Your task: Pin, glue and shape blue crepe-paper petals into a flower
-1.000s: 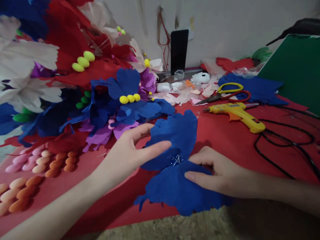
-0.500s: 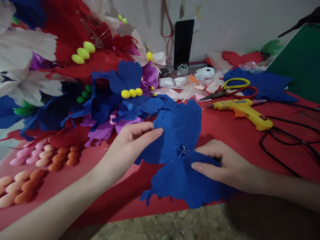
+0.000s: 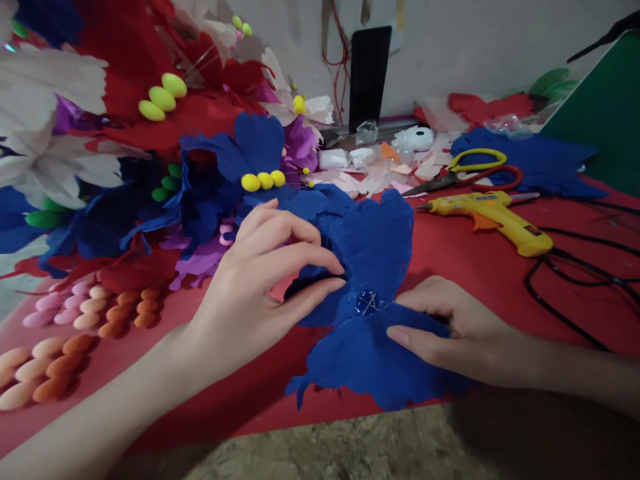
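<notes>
A blue butterfly cutout (image 3: 357, 340) lies between the hands above the red tabletop (image 3: 255, 407), its long axis running away from the person. The right hand (image 3: 463, 327) pinches the lower wing; the left hand (image 3: 260, 273) nearly closes thumb to forefinger at the upper wing, grip unclear. Both thumbs sit about equally near the central wire cross (image 3: 369, 303).

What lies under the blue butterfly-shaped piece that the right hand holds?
Red tabletop shows beside the blue butterfly-shaped piece. Anything directly beneath the piece is covered and can't be seen.
</notes>
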A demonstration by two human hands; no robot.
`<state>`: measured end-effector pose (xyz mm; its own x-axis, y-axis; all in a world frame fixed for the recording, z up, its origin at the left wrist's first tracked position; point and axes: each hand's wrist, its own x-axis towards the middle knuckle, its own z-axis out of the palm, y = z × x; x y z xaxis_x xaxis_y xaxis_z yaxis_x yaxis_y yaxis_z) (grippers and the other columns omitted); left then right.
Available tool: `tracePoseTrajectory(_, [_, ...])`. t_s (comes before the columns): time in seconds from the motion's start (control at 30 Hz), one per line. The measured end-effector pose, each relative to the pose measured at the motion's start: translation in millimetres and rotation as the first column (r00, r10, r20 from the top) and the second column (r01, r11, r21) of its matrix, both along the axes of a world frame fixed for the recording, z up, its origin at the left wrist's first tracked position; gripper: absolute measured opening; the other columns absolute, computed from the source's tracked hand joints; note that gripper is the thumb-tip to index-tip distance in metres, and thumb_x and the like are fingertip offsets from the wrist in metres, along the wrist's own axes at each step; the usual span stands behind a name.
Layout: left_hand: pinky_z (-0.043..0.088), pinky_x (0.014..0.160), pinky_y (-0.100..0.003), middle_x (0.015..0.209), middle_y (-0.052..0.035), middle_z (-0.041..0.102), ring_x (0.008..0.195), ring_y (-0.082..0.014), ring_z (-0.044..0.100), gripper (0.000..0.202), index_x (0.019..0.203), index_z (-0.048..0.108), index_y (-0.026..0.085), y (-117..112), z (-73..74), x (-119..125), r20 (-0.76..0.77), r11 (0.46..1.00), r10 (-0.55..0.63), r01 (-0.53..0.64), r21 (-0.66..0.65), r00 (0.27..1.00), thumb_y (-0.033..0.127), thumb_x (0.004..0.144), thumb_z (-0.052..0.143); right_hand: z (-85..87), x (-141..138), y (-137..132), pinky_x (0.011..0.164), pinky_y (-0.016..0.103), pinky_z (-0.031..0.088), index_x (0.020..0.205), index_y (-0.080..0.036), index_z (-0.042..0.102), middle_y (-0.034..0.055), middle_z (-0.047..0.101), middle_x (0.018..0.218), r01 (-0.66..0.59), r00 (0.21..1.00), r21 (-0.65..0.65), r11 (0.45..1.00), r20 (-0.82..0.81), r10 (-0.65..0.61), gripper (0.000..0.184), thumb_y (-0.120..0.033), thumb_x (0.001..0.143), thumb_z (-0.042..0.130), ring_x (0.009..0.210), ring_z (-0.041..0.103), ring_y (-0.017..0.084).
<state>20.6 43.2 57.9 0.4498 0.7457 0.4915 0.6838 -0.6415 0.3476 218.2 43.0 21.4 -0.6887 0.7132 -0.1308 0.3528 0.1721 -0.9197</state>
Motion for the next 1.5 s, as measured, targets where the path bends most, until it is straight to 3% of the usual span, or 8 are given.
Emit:
tracePoseTrajectory(0.23, [0.027, 0.099, -0.033, 0.072, 0.0012, 0.058, 0.070, -0.0146, 0.054, 0.004, 0.074, 0.063, 0.023, -1.7, -1.2, -1.2, 0.035, 1.000, 0.000, -0.001, 0.020, 0.999, 0.025, 0.075, 0.059, 1.9, 0.7, 0.6, 0.041, 0.015, 0.020, 0.047, -0.012, 0.023, -0.0027, 0.022, 0.043, -0.065, 0.997, 0.151, 0.986, 0.047, 0.059, 0.034, -0.026, 0.075, 0.036, 0.042, 0.022, 0.002])
tracePoseTrajectory(0.4, [0.033, 0.096, -0.038, 0.072, 0.0017, 0.059, 0.068, -0.0133, 0.054, 0.004, 0.080, 0.058, 0.021, -0.7, -1.8, -2.3, 0.022, 0.991, -0.036, 0.033, 0.128, 0.999, 0.023, 0.077, 0.059, -0.2, 3.5, -0.8, 0.041, 0.015, 0.020, 0.048, -0.012, 0.024, -0.0030, 0.024, 0.044, -0.096, 0.995, 0.201, 0.975, 0.049, 0.088, 0.034, -0.027, 0.077, 0.035, 0.042, 0.023, 0.001])
tracePoseTrajectory(0.53, [0.034, 0.095, -0.040, 0.070, 0.0017, 0.058, 0.070, -0.0134, 0.054, 0.004, 0.074, 0.059, 0.020, -1.8, -0.3, -3.1, -0.014, 0.988, -0.036, 0.037, 0.149, 0.999, 0.020, 0.078, 0.058, -1.4, 3.5, 0.2, 0.042, 0.015, 0.020, 0.047, -0.012, 0.025, -0.0035, 0.022, 0.043, -0.125, 0.992, 0.250, 0.960, 0.056, 0.115, 0.036, -0.027, 0.078, 0.035, 0.041, 0.022, 0.001])
tracePoseTrajectory(0.73, [0.033, 0.096, -0.046, 0.066, 0.0022, 0.057, 0.071, -0.0150, 0.054, 0.012, 0.070, 0.059, 0.022, 0.5, -0.2, -3.2, -0.138, 0.975, -0.030, 0.060, 0.214, 0.990, 0.020, 0.081, 0.053, -1.7, 1.9, -0.1, 0.041, 0.016, 0.020, 0.047, -0.013, 0.023, -0.0037, 0.020, 0.043, -0.135, 0.991, 0.241, 0.961, 0.056, 0.125, 0.036, -0.027, 0.078, 0.035, 0.041, 0.021, 0.001])
tracePoseTrajectory(0.9, [0.031, 0.096, -0.050, 0.066, 0.0023, 0.056, 0.072, -0.0157, 0.052, 0.015, 0.070, 0.054, 0.022, 1.8, -1.6, -3.4, -0.166, 0.974, -0.013, 0.050, 0.221, 0.986, 0.018, 0.083, 0.048, -3.0, 0.6, -0.7, 0.041, 0.015, 0.020, 0.048, -0.013, 0.024, -0.0026, 0.024, 0.046, -0.052, 0.997, 0.163, 0.985, 0.057, 0.043, 0.032, -0.026, 0.075, 0.035, 0.044, 0.024, 0.002])
tracePoseTrajectory(1.2, [0.035, 0.094, -0.043, 0.072, 0.0012, 0.052, 0.073, -0.0132, 0.051, 0.008, 0.076, 0.052, 0.019, 0.3, 1.8, -4.3, -0.116, 0.954, -0.018, 0.052, 0.295, 0.993, 0.016, 0.083, 0.050, -2.3, 1.6, 2.4, 0.037, 0.015, 0.016, 0.048, -0.013, 0.025, -0.0034, 0.020, 0.046, 0.033, 0.999, 0.108, 0.994, 0.010, -0.035, 0.033, -0.027, 0.074, 0.037, 0.042, 0.020, 0.001])
tracePoseTrajectory(1.5, [0.031, 0.097, -0.051, 0.071, 0.0013, 0.056, 0.074, -0.0163, 0.053, 0.003, 0.077, 0.060, 0.020, 0.3, -2.3, -3.7, -0.140, 0.931, 0.053, 0.002, 0.364, 0.989, 0.020, 0.079, 0.058, -2.6, 2.3, -3.1, 0.040, 0.015, 0.020, 0.047, -0.012, 0.022, -0.0031, 0.023, 0.045, -0.033, 0.999, 0.230, 0.973, 0.011, 0.031, 0.033, -0.023, 0.075, 0.036, 0.043, 0.023, 0.002])
